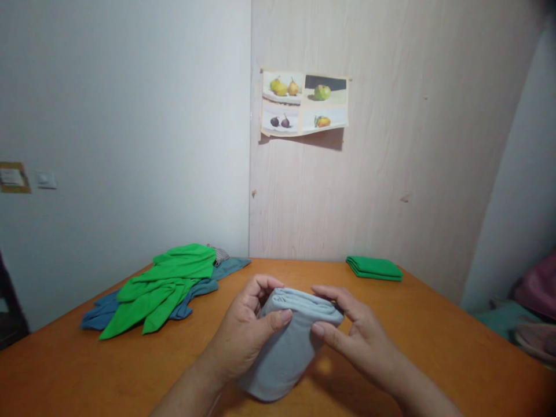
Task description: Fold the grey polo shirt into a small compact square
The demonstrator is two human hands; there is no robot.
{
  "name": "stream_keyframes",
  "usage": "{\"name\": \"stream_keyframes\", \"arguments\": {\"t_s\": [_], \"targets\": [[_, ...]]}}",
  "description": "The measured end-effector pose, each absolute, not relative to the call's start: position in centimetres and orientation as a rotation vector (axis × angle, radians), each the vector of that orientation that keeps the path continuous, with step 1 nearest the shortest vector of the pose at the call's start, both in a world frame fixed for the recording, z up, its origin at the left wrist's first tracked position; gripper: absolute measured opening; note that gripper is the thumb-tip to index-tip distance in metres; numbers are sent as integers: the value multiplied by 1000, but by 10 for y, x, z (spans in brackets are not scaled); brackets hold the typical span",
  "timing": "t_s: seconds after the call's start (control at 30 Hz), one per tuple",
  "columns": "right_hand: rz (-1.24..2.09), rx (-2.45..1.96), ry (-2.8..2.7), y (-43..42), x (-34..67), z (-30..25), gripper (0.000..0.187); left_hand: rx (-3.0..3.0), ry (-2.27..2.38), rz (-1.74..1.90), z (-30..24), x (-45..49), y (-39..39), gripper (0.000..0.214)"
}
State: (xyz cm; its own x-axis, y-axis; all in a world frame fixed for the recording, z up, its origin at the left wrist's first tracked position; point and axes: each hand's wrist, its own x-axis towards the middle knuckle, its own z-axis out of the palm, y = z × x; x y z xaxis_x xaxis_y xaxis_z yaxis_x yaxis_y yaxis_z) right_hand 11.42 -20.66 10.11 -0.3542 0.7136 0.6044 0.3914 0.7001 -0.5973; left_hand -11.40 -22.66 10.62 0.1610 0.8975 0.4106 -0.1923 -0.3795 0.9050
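Observation:
A folded pale grey-blue cloth [284, 353] is held just above the orange table [434, 341], near its front middle. My left hand [247, 336] grips the cloth's left side, fingers curled over the top fold and thumb pressed on its face. My right hand [356, 336] holds the right side, fingers laid over the upper edge and thumb against the front. Both hands are closed on the cloth.
A loose heap of green cloth [167, 286] lies on blue cloth [104, 310] at the table's left. A neatly folded green cloth [374, 268] sits at the back right. A fruit picture [304, 103] hangs on the wooden wall. Pink and teal fabric [532, 313] lies off the right.

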Motion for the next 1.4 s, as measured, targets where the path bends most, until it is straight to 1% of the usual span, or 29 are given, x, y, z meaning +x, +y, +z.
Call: {"name": "stream_keyframes", "arguments": {"t_s": [0.03, 0.07, 0.2, 0.23, 0.33, 0.4, 0.53, 0.63, 0.7, 0.83, 0.93, 1.0, 1.17, 1.3, 1.4], "targets": [[407, -844, -2002, -208, 113, 102, 54, 1475, 714, 1399, 105, -113, -227, 37], [388, -842, -2027, -209, 113, 102, 53, 1484, 710, 1390, 105, -113, -228, 38], [370, -877, -2109, -212, 111, 105, 33, 1498, 712, 1400, 103, -110, -229, 37], [351, -885, -2113, -212, 112, 106, 33, 1503, 710, 1408, 103, -109, -229, 38], [255, -880, -2108, -214, 113, 106, 42, 1524, 705, 1413, 102, -106, -230, 38], [238, -871, -2126, -216, 113, 107, 40, 1539, 707, 1413, 102, -105, -230, 38], [316, -867, -2133, -218, 113, 108, 24, 1554, 698, 1391, 101, -105, -231, 50], [344, -875, -2092, -216, 113, 106, 23, 1583, 702, 1315, 101, -108, -229, 61], [357, -887, -2072, -213, 114, 105, 24, 1632, 718, 1252, 102, -110, -227, 57], [368, -906, -2064, -210, 115, 101, 29, 1703, 787, 1237, 103, -111, -224, 35], [309, -883, -2026, -211, 116, 100, 38, 1729, 835, 1264, 103, -108, -226, 29], [215, -830, -2011, -214, 116, 102, 40, 1770, 874, 1281, 103, -104, -228, 28], [87, -770, -2053, -223, 113, 108, 35, 1933, 973, 1331, 102, -97, -233, 18], [106, -790, -2054, -225, 110, 111, 33, 2036, 1002, 1342, 99, -95, -235, 15], [138, -804, -2054, -224, 111, 112, 28, 2101, 1014, 1330, 98, -95, -235, 15]]}}
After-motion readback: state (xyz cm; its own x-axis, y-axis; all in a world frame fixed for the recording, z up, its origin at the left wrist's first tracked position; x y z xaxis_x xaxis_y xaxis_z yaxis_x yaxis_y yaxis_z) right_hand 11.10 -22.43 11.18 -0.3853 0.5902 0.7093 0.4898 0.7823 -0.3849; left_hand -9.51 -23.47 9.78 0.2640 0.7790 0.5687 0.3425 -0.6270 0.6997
